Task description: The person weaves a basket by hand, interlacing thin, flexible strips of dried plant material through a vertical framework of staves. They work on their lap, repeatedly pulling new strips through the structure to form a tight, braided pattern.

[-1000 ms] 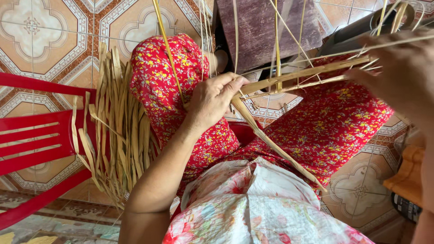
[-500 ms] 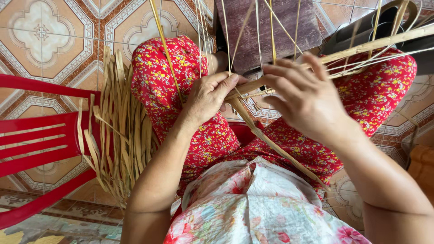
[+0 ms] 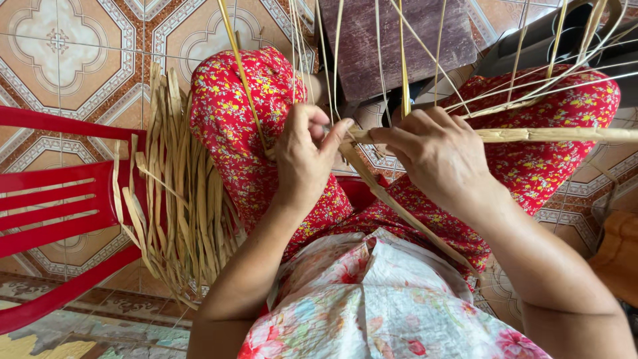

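Observation:
My left hand is closed around thin straw strands that rise toward the top of the head view, just above my left knee. My right hand grips a flat, wide straw strip that runs off to the right. Another flat strip slants down from between my two hands over my lap. The two hands nearly touch at the spot where the strips meet. Several thin strands fan upward and to the right from there. I wear red flowered trousers and a pale flowered top.
A bundle of loose dried straw strips hangs over the edge of a red plastic chair at my left. A dark wooden stool or board lies ahead on the patterned tile floor. An orange-brown object sits at the right edge.
My right hand has come in from the far right to the centre and closed on the flat strip next to my left hand. The left hand stayed over the knee.

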